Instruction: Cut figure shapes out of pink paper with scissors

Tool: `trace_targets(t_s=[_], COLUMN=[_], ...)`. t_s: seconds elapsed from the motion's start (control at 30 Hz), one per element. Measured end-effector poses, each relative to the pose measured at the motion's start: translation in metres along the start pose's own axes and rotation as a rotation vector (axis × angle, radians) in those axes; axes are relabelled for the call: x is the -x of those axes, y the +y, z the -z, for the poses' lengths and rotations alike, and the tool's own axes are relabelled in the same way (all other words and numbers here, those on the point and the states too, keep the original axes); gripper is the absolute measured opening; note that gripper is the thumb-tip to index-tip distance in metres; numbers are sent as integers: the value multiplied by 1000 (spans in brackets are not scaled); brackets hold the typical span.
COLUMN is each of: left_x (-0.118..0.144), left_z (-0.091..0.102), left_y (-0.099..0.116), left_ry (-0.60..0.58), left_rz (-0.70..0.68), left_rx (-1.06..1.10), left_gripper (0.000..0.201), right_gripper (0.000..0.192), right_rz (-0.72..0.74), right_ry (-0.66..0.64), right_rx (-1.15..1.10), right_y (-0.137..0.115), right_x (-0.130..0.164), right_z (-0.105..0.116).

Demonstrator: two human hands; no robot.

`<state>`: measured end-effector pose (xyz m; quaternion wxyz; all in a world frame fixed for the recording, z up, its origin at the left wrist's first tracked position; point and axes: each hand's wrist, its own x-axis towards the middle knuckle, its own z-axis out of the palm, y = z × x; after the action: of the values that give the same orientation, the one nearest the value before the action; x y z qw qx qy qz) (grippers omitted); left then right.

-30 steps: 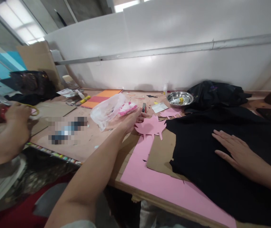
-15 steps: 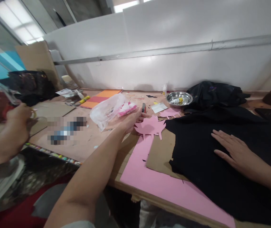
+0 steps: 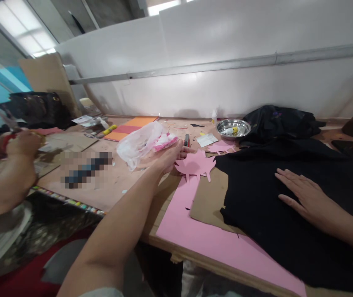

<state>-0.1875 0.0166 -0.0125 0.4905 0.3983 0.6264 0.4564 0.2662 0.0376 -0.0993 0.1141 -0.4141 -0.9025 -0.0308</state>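
My left hand (image 3: 174,156) is at the left edge of a pink paper cutout (image 3: 197,166) with a spiky top and thin legs. Its fingers show behind that edge and appear closed on it; the cutout hides part of them. Under the cutout lie a piece of brown cardboard (image 3: 209,202) and a large pink sheet (image 3: 191,235). My right hand (image 3: 303,196) rests flat, fingers stretched out, on a black piece of fabric (image 3: 257,194) that covers much of the cardboard and the sheet. A second pink cutout (image 3: 221,147) lies just beyond the first.
Behind my hands are a steel bowl (image 3: 233,128) holding a small yellow-and-white tube, a white plastic bag (image 3: 139,144), an orange-and-red sheet (image 3: 133,127) and a black bag (image 3: 281,123). At the left, another person's hands (image 3: 23,142) work over cardboard. A white panel stands behind.
My hands, the cutout and the black fabric stay in place. The other person's hands at the left have shifted slightly.
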Motion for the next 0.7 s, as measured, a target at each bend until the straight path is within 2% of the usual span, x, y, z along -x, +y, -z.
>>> trace_targets(t_s=[0.17,0.3,0.43,0.53,0.7], left_x=[4,3,2,4,6], left_z=[-1,2,5,5,5], left_y=[-2,-3,-1,-1,-3], left_ry=[34,-55,-144,-181,-190], left_rz=[-65,-78,-118,-137,-230], left_rx=[-61,-164,-264,-318,-381], left_gripper=[48,35,38,49,52], right_gripper=[70,70,69,70,72], right_rz=[-2,-15,-19,-24,-41], right_ry=[-1,-21,-26,-23,-45], right_rx=[2,-5,-18,-22,-36], right_y=[1,2,1,0,-2], right_x=[1,1,1,0,-1], right_z=[-1,-1,-1,-1,2])
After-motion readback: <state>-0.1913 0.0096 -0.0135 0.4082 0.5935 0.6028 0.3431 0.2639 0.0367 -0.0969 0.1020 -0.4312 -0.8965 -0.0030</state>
